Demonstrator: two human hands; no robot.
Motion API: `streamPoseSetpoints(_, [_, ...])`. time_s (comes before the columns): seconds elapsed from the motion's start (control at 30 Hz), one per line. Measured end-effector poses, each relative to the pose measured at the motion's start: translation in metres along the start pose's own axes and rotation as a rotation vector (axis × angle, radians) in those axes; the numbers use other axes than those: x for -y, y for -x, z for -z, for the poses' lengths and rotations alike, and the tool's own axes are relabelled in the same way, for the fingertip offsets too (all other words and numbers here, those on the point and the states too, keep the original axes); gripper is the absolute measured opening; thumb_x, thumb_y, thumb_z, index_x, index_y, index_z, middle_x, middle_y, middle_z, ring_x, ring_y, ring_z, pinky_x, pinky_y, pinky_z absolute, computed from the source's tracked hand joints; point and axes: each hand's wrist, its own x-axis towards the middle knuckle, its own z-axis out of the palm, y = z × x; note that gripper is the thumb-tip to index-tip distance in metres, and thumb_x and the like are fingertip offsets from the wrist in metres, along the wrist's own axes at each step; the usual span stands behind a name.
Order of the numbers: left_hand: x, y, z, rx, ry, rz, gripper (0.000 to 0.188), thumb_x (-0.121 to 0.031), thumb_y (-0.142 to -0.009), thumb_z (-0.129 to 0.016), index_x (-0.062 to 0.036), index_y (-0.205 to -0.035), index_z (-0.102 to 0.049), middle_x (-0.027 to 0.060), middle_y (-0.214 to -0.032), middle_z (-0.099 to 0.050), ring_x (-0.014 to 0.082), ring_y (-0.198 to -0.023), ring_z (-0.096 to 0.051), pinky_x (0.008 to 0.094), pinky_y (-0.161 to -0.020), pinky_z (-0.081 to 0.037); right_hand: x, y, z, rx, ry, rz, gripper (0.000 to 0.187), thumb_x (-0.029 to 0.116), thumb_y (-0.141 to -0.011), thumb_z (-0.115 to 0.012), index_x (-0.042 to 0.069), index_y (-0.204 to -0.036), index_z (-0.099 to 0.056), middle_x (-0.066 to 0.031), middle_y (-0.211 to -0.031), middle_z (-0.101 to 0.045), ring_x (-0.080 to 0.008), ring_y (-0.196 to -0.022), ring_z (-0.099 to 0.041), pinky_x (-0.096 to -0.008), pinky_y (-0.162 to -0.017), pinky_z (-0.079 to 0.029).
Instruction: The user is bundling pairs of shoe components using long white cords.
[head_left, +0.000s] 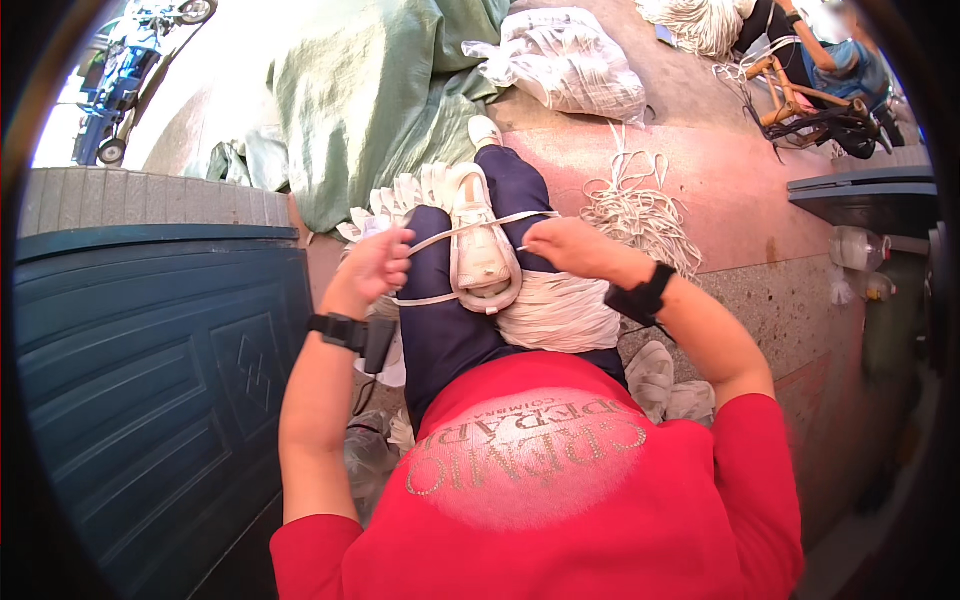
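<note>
A cream shoe (484, 250) rests sole down across my thighs, its opening toward me. Pale shoelaces (520, 217) stretch out from it to both sides. My left hand (378, 268) is raised left of the shoe, fingers curled at the end of a lace. On the other side, my right hand (578, 248) pinches a lace with thumb and forefinger. A thick bundle of cream laces (560, 318) lies on my lap beside the shoe's heel. More pale shoes (405, 192) stand in a row beyond my left knee.
A loose heap of laces (642, 212) lies on the floor to the right. Ahead are a green tarp (370, 100) and a filled plastic bag (565, 65). A blue panelled door (160, 390) stands at left. Another person (855, 75) sits far right near a wooden frame (785, 100).
</note>
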Motion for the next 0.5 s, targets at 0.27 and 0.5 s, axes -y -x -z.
streamPoseSetpoints(0.27, [0.003, -0.038, -0.041, -0.195, -0.694, -0.671, 0.020, -0.021, -0.085, -0.055, -0.0020, -0.086, -0.061, 0.0015, -0.075, -0.058, 0.0068, -0.061, -0.049, 0.0190, -0.056, -0.040, -0.015, -0.046, -0.030, -0.337, 0.468, 0.184, 0.012, 0.010, -0.077, -0.048, 0.002, -0.078, -0.057, -0.0127, -0.102, -0.054, -0.0290, -0.102, -0.049, -0.0391, -0.084, -0.039])
streamPoseSetpoints(0.5, [0.034, -0.026, -0.031, -0.347, -0.825, -0.674, 0.021, -0.016, -0.081, -0.056, 0.0010, -0.093, -0.062, 0.0046, -0.076, -0.062, 0.0107, -0.065, -0.055, 0.0229, -0.060, -0.043, -0.002, -0.055, -0.038, -0.336, 0.553, 0.036, 0.016, 0.011, -0.073, -0.048, 0.002, -0.076, -0.061, -0.0102, -0.103, -0.053, -0.0253, -0.101, -0.047, -0.0380, -0.084, -0.037])
